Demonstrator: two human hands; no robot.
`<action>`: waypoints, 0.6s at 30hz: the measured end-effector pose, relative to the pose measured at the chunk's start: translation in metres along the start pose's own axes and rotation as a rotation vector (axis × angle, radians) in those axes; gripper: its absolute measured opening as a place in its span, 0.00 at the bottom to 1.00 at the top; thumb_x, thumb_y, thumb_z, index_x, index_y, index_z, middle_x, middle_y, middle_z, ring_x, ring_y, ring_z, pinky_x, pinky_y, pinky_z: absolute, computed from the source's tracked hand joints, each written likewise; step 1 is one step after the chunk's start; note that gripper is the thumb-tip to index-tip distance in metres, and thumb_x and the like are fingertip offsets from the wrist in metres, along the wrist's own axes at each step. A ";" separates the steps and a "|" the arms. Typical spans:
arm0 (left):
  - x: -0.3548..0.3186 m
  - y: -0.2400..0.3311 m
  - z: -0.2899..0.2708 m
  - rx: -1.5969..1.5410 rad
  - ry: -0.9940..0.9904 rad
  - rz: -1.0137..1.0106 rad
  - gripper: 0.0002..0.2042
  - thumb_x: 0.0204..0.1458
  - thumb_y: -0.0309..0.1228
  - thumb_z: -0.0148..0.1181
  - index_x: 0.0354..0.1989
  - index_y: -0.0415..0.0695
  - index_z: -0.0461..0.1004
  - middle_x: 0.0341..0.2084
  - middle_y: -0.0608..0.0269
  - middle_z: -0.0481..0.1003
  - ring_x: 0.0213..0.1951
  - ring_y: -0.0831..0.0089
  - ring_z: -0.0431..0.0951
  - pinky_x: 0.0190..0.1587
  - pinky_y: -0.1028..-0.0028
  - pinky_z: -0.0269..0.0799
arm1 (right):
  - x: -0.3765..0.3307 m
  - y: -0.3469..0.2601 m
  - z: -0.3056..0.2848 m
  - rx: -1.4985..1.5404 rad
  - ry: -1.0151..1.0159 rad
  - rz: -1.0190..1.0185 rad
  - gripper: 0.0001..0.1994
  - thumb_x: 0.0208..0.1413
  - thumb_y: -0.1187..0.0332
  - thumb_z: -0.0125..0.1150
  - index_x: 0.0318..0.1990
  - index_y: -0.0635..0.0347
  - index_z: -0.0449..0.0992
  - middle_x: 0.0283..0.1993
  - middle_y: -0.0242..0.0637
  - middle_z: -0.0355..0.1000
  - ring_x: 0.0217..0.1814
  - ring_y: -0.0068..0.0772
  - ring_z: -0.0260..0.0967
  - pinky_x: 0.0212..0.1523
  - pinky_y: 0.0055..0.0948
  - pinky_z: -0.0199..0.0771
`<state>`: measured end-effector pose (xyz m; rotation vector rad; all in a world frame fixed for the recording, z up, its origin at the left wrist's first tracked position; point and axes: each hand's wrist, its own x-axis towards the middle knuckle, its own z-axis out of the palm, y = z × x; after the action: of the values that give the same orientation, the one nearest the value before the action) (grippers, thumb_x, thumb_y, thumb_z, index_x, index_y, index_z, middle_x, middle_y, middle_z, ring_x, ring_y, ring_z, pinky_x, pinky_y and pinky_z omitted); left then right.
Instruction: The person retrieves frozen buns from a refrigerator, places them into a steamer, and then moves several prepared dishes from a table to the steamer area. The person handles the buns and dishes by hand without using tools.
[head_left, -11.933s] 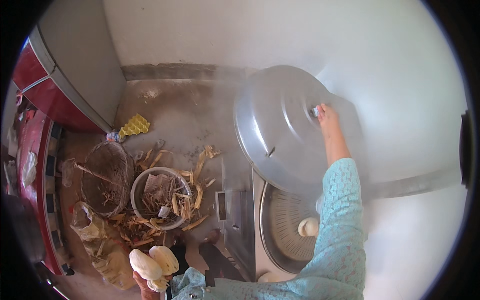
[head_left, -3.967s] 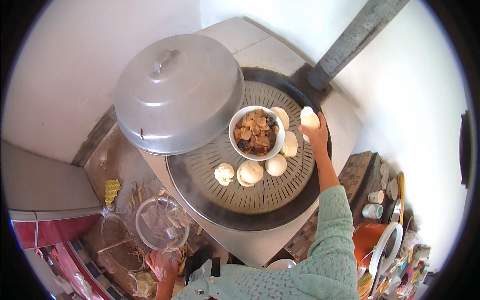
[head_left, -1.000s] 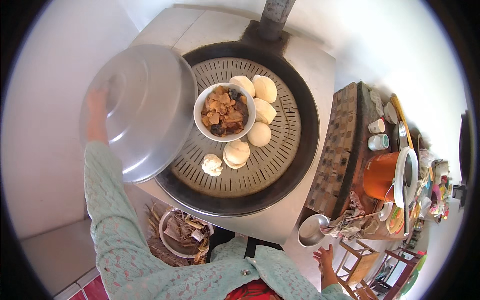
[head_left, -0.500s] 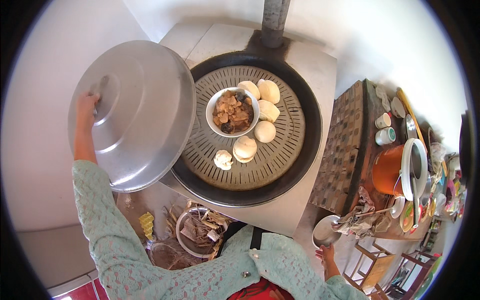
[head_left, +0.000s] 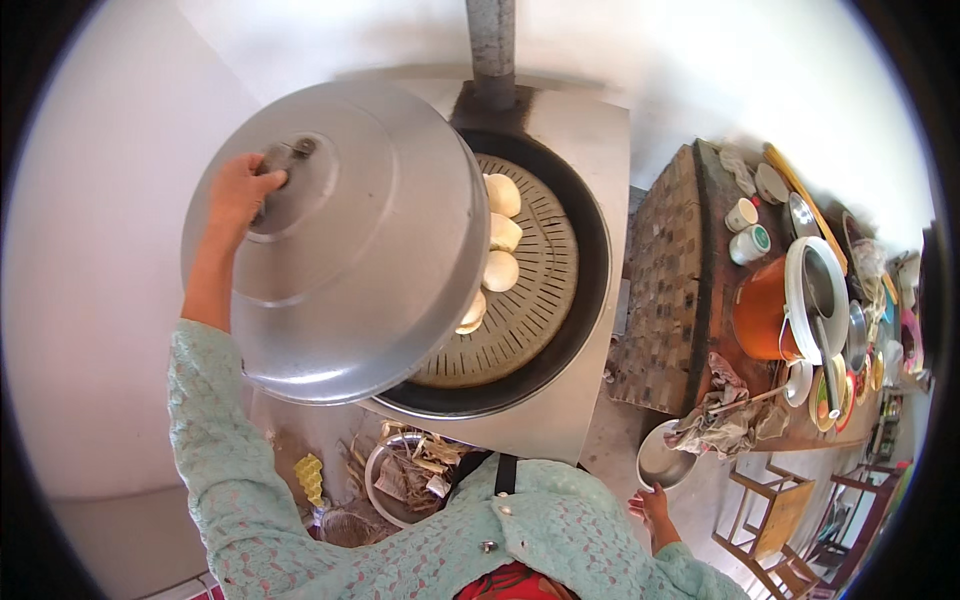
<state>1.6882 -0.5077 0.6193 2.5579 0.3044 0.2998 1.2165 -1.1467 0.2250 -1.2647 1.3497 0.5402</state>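
Left hand (head_left: 238,195) clamped on the dark knob of a big domed metal lid (head_left: 340,245), dull brushed grey, smooth, tilted over the left half of the steamer. Under it a round slatted steamer tray (head_left: 530,290), pale and ribbed, sitting inside a wide black pan (head_left: 590,290) set into a grey stove top (head_left: 590,150). Four or so smooth white buns (head_left: 500,232) lined up along the lid's right edge, lowest one partly tucked under it. Right hand (head_left: 650,503) down near the lower edge, fingers touching the rim of a small shiny metal bowl (head_left: 662,462); can't tell if actually gripped. Orange pot (head_left: 760,310) on a cluttered side table (head_left: 670,270) to the right.
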 end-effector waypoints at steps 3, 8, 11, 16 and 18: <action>0.001 0.008 0.045 -0.050 -0.035 -0.009 0.12 0.41 0.35 0.62 0.31 0.39 0.75 0.21 0.60 0.75 0.28 0.71 0.74 0.32 0.71 0.67 | -0.002 0.004 -0.006 0.028 -0.034 -0.004 0.37 0.53 0.72 0.52 0.67 0.51 0.38 0.38 0.45 0.69 0.31 0.41 0.73 0.29 0.38 0.76; -0.009 0.022 0.111 0.056 -0.098 0.071 0.14 0.38 0.35 0.64 0.32 0.39 0.75 0.23 0.58 0.76 0.28 0.67 0.76 0.33 0.68 0.69 | -0.008 0.010 -0.009 0.034 -0.012 0.035 0.37 0.53 0.71 0.53 0.67 0.53 0.39 0.38 0.46 0.70 0.31 0.40 0.73 0.31 0.38 0.76; -0.004 0.005 0.155 -0.065 -0.138 0.089 0.14 0.38 0.34 0.64 0.32 0.39 0.75 0.23 0.57 0.76 0.28 0.65 0.76 0.35 0.67 0.69 | -0.015 0.014 -0.004 0.087 -0.010 0.042 0.37 0.53 0.72 0.54 0.67 0.54 0.41 0.34 0.44 0.70 0.29 0.38 0.73 0.28 0.38 0.76; -0.008 0.006 0.192 -0.107 -0.183 0.010 0.14 0.39 0.34 0.64 0.32 0.38 0.74 0.25 0.55 0.76 0.31 0.63 0.76 0.37 0.66 0.68 | -0.023 0.026 -0.003 0.146 -0.035 0.084 0.37 0.53 0.72 0.54 0.67 0.55 0.41 0.34 0.45 0.70 0.29 0.39 0.73 0.28 0.38 0.77; -0.009 0.005 0.205 -0.098 -0.196 0.004 0.14 0.39 0.34 0.64 0.31 0.38 0.74 0.25 0.55 0.75 0.32 0.63 0.76 0.37 0.67 0.67 | -0.027 0.030 -0.003 0.156 -0.028 0.097 0.36 0.54 0.72 0.53 0.67 0.55 0.41 0.35 0.46 0.70 0.30 0.39 0.73 0.29 0.38 0.77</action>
<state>1.7364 -0.6146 0.4505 2.4672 0.2055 0.0629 1.1827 -1.1306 0.2402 -1.0655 1.4069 0.5078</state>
